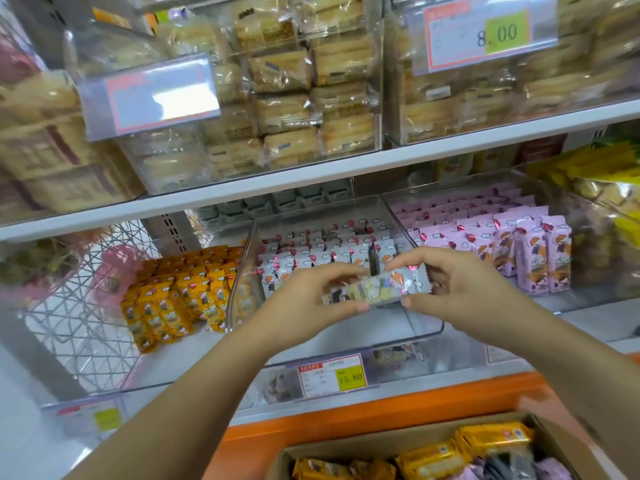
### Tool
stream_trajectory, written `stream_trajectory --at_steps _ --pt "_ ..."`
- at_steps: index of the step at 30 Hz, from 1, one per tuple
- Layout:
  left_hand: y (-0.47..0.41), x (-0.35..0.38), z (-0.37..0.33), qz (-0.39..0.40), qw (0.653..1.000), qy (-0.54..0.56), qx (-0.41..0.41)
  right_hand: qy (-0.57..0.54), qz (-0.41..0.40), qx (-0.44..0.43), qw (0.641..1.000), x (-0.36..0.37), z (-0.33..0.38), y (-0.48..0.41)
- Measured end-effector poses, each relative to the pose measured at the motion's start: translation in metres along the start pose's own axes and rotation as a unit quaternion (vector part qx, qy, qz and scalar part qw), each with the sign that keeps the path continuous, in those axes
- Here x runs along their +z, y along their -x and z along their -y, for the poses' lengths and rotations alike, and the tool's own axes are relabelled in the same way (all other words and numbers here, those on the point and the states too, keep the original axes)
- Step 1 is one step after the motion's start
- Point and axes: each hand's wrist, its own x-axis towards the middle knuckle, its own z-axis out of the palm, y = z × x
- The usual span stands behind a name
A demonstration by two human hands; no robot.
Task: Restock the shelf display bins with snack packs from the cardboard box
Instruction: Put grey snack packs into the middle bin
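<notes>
A grey-white snack pack (377,287) lies sideways between both hands, above the front of the middle clear bin (426,332). My left hand (311,296) pinches its left end and my right hand (450,289) pinches its right end. Rows of matching grey-white packs (322,251) stand upright in the back half of that bin; its front part is bare. The cardboard box (381,441) sits at the bottom right, holding yellow packs (491,438) and some purple ones.
The clear bin to the left holds yellow packs (180,292), the one to the right purple packs (512,244). A price tag reading 15.80 (334,375) hangs on the shelf's front edge. Bins of wrapped cakes (287,91) fill the shelf above. An orange ledge (346,420) runs below.
</notes>
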Motion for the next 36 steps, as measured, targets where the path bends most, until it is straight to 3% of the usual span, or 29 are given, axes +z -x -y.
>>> stream_trajectory --at_steps 3,7,10,13,18,28,36 --pt "-0.001 0.015 -0.001 -0.005 1.0 0.029 0.004 -0.004 0.001 -0.012 1.0 0.003 0.001 0.001" --pt "-0.017 0.018 0.008 -0.011 0.998 0.064 -0.006 0.062 -0.088 -0.026 0.994 -0.002 -0.001 -0.012" --pt "-0.045 0.013 0.025 -0.067 0.995 -0.063 -0.039 0.185 -0.097 -0.03 0.977 -0.013 0.002 -0.03" --pt "-0.072 0.018 0.038 -0.051 0.966 -0.25 -0.046 0.269 -0.043 -0.018 0.962 -0.016 0.005 -0.05" --pt "-0.096 0.023 0.051 -0.037 0.945 -0.325 -0.022 0.33 -0.009 -0.002 0.944 -0.009 0.004 -0.077" --pt "-0.095 0.022 0.054 -0.021 0.952 -0.304 -0.016 0.412 0.029 0.0 0.911 0.0 0.004 -0.104" --pt "-0.09 0.013 0.057 -0.001 0.963 -0.265 -0.041 0.419 0.061 -0.008 0.906 0.011 0.002 -0.122"
